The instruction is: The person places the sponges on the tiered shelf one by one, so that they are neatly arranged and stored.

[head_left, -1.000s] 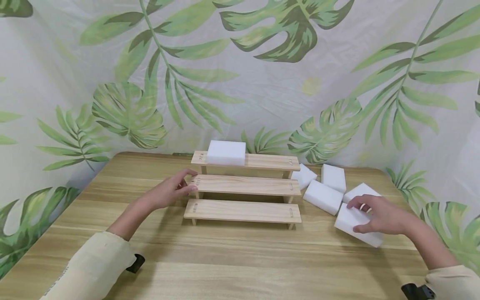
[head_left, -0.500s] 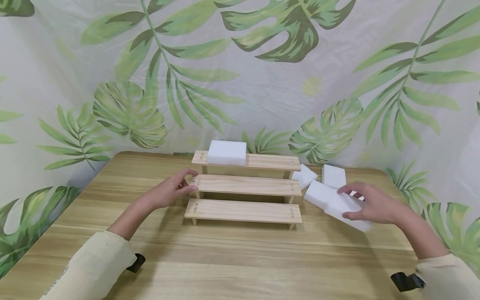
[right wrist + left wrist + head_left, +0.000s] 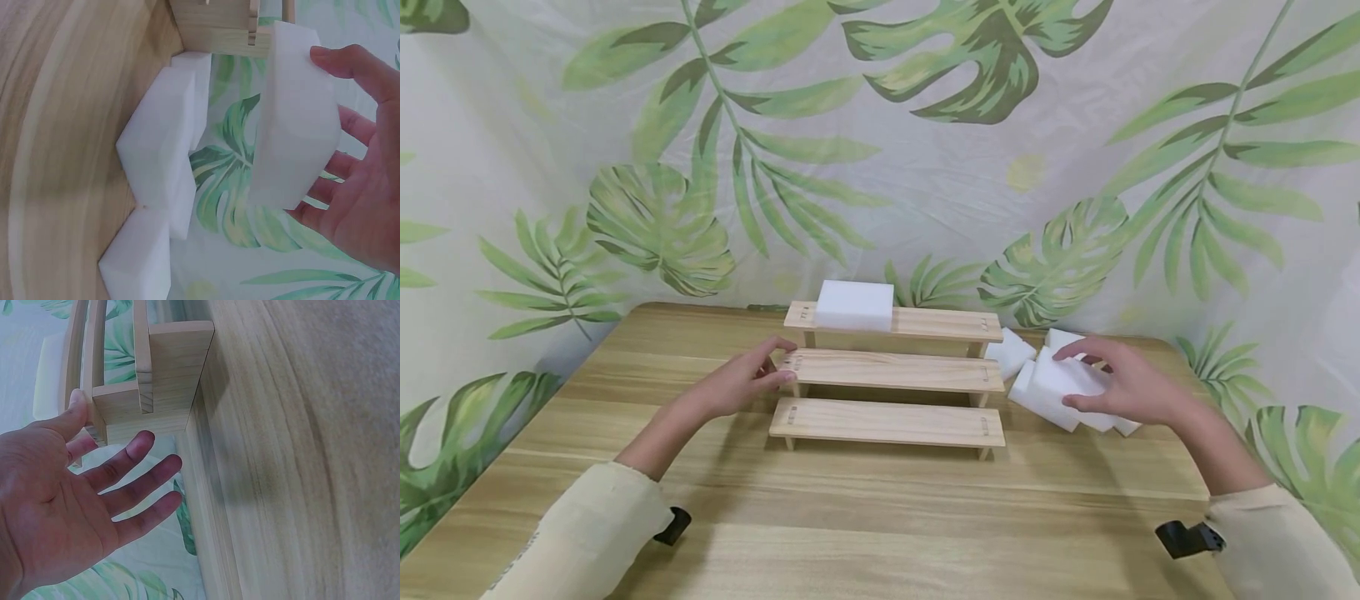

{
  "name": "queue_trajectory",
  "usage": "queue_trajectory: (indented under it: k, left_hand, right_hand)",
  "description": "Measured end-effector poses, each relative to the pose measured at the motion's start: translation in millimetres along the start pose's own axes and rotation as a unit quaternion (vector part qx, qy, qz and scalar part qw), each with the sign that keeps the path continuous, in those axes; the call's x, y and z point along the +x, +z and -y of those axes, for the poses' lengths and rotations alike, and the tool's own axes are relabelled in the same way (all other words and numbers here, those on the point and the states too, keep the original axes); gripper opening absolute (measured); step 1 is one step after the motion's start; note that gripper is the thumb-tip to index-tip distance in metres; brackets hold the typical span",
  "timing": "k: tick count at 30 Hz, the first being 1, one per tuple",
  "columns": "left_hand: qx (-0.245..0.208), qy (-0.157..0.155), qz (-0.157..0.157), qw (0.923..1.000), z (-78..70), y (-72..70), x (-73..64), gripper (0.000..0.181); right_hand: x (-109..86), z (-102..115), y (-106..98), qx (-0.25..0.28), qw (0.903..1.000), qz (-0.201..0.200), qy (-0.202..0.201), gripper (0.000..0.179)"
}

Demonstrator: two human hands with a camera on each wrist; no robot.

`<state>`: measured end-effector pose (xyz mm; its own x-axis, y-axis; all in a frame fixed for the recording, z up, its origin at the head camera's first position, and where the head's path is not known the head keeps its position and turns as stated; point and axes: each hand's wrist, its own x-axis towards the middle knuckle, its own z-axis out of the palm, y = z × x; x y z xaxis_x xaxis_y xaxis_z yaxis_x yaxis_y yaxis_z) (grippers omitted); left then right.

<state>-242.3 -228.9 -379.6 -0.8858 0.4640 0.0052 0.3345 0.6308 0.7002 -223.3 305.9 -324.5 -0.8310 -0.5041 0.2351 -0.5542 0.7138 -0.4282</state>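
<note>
right hand (image 3: 1120, 387), over the right side of the table (image 3: 820, 525): pinching a white block (image 3: 1063, 379), thumb on one edge, fingers curled on the opposite side. the grip is spread about as wide as the block it has hold of. from the right wrist, the held block is off the tabletop, slightly tilted, apart from the blocks lying below.

left hand (image 3: 737, 383), at the left end of a three-tier wooden stand (image 3: 178, 369): thumb and forefinger nipped on the end of the middle shelf (image 3: 887, 369), the gap between them only as wide as the board. the other three fingers reach out, spread and loose, clear of the wood. forefinger tip partly hidden.

stand sits on the table, tiers rising towards the back. top shelf (image 3: 943, 322) bears a resting block (image 3: 854, 305), lying flat, nearer the left end. bottom shelf (image 3: 887, 422) in front, lowest of the three.

right of the stand, loose white pieces close together: a small one (image 3: 1011, 354) just beside the stand, a near one (image 3: 1024, 392) partly under the held block in the head view, a far one (image 3: 1060, 337) behind, and a sliver (image 3: 1127, 427) of another below the right hand.

both sleeves pale. leaf-print backdrop (image 3: 940, 183) behind the table.
</note>
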Motion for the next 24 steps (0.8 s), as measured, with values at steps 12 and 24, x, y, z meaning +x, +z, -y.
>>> queue_trajectory:
  k: [12, 24]
  left_hand:
    - [0.0, -0.003, 0.0, 1.0, -1.5, 0.0, 0.3, 0.05]
    - [0.003, -0.006, -0.002, 1.0, -2.2, -0.1, 0.2, 0.05]
  right_hand:
    - [24.5, 19, -1, 0.03, 0.9995, -0.002, -0.003, 0.045]
    - [64.7, 37, 6, 0.023, 0.9996, 0.007, -0.016, 0.046]
